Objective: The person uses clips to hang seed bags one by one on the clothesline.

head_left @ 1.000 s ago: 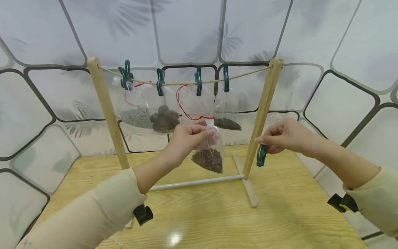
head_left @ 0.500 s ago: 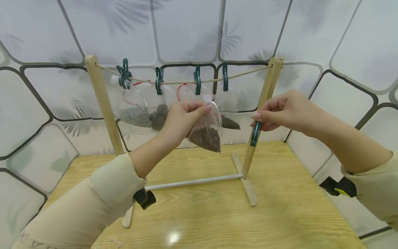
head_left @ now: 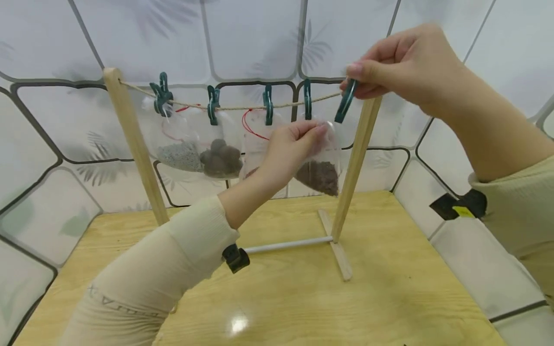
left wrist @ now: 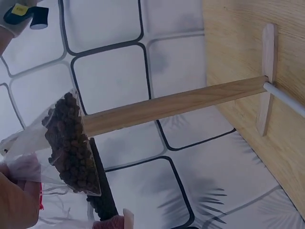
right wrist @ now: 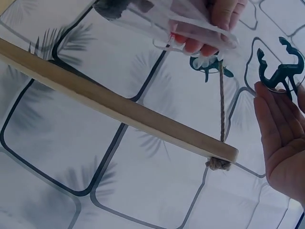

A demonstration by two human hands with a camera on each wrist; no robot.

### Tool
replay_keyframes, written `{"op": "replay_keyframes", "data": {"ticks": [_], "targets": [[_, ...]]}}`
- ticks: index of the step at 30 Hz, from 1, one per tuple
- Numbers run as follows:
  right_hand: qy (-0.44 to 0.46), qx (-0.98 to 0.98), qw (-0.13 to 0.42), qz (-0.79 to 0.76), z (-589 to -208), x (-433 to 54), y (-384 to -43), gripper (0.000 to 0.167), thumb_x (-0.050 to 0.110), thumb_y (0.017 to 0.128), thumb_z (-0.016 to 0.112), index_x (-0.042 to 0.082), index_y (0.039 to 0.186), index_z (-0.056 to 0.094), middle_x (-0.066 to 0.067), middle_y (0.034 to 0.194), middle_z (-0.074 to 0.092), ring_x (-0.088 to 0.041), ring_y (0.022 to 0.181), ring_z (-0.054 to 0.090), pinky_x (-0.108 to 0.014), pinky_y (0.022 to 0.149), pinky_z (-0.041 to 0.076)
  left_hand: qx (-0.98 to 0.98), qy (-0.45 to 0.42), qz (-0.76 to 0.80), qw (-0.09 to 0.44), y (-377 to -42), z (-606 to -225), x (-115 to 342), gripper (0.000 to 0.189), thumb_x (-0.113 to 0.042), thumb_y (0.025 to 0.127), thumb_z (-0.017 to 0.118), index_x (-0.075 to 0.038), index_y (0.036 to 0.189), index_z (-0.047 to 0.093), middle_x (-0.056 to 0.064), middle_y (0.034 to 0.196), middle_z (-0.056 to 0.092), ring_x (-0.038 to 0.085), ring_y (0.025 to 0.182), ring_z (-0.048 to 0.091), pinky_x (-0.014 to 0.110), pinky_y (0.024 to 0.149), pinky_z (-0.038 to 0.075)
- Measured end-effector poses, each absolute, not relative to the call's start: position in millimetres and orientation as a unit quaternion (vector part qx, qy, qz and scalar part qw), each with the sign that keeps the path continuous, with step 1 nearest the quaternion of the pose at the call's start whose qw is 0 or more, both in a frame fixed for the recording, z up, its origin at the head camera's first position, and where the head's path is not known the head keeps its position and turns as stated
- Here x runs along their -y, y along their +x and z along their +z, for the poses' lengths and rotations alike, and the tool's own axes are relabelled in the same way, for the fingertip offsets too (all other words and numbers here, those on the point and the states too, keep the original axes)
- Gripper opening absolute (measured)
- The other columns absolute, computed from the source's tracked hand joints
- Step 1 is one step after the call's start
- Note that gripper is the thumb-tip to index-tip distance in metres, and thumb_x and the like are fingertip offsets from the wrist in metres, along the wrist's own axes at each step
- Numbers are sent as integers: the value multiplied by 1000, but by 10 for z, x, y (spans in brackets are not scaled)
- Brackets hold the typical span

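My left hand (head_left: 289, 151) pinches the top edge of a clear plastic bag (head_left: 319, 177) filled with dark brown pellets, just below the rope (head_left: 287, 105) near its right end. In the left wrist view the pellets (left wrist: 71, 143) lie gathered in the bag's lower corner. Between thumb and fingers, my right hand (head_left: 407, 72) pinches a dark green spring clip (head_left: 346, 102) by its handles, up at rope height and right of the bag. The right wrist view shows this clip (right wrist: 281, 71) with its jaws spread and nothing between them.
Several green clips (head_left: 213, 105) hold clear bags on the rope, one with grey granules (head_left: 178, 156) and one with brown balls (head_left: 221, 158). My left hand and its bag hide others. Wooden posts (head_left: 361, 139) stand on a wooden table (head_left: 277, 298), joined by a white rod (head_left: 287, 244).
My left hand has raised the pellet bag and carried it right, toward the rope. The right hand has lifted the clip from beside the post up to the rope.
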State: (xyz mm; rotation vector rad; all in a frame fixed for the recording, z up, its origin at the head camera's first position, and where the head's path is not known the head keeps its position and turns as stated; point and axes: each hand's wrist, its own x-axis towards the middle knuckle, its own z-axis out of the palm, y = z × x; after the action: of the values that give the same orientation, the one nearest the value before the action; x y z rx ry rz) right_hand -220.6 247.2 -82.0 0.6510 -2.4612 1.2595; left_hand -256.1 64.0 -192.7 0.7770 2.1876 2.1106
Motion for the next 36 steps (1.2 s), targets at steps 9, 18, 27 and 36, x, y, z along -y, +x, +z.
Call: {"op": "replay_keyframes", "data": {"ticks": [9, 18, 27, 36], "targets": [[232, 898, 161, 338, -578, -2368, -2549, 27, 28, 89, 65, 1, 91, 69, 3, 77, 68, -7, 73, 67, -10, 71, 51, -698, 205, 686, -22, -2617, -1900, -933, 26, -13, 99, 49, 1, 112, 66, 12, 104, 67, 8, 88, 60, 16, 77, 51], [170, 964, 140, 146, -453, -2268, -2755, 37, 40, 96, 52, 5, 97, 64, 7, 79, 60, -5, 76, 59, -18, 80, 51, -690, 187, 699, -6, -2542, -1851, -1029, 26, -18, 98, 53, -3, 114, 68, 5, 106, 70, 5, 92, 63, 12, 77, 49], [163, 963, 117, 178, -483, -2332, -2786, 37, 41, 94, 55, 6, 102, 66, 7, 83, 62, -5, 80, 59, -23, 88, 50, -609, 170, 775, -9, -2548, -1790, -1063, 26, -18, 94, 58, -1, 112, 67, 10, 104, 70, 9, 93, 66, 13, 77, 51], [163, 969, 106, 156, -549, -2313, -2730, 38, 37, 93, 58, 2, 105, 67, 20, 67, 61, 7, 67, 59, -13, 68, 44, -618, 168, 767, -43, -2550, -1841, -1030, 24, -17, 94, 58, 0, 108, 68, 6, 105, 68, 4, 90, 63, 13, 79, 50]]}}
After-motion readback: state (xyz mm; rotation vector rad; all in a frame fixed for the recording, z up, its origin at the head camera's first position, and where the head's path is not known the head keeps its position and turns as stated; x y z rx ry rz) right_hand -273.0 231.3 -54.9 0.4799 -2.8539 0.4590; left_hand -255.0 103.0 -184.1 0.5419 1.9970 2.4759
